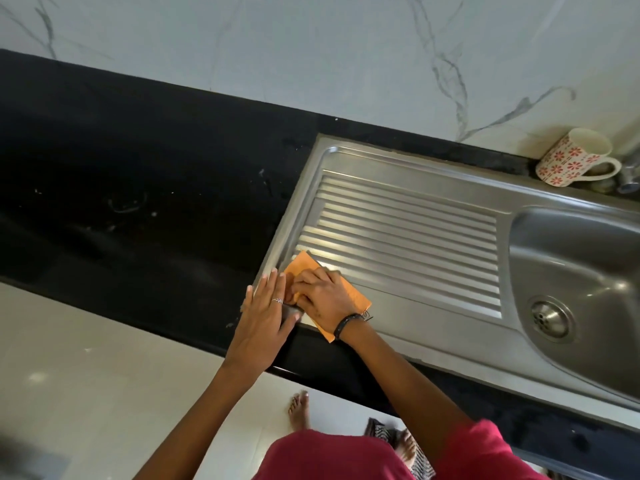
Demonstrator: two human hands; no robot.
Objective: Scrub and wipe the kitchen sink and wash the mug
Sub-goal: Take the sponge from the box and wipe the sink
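An orange cloth lies on the near left corner of the steel sink's ribbed drainboard. My right hand presses down on the cloth with its fingers curled into it. My left hand rests flat beside it on the drainboard's left rim, fingers spread, touching the cloth's edge and a small dark item underneath. The sink basin with its round drain is at the right. A white mug with red flower prints stands behind the sink, by the wall.
The black stone counter stretches to the left of the sink. A marble-patterned wall runs behind it. A metal tap base stands right of the mug. My bare feet and a patterned mat are on the pale tiled floor.
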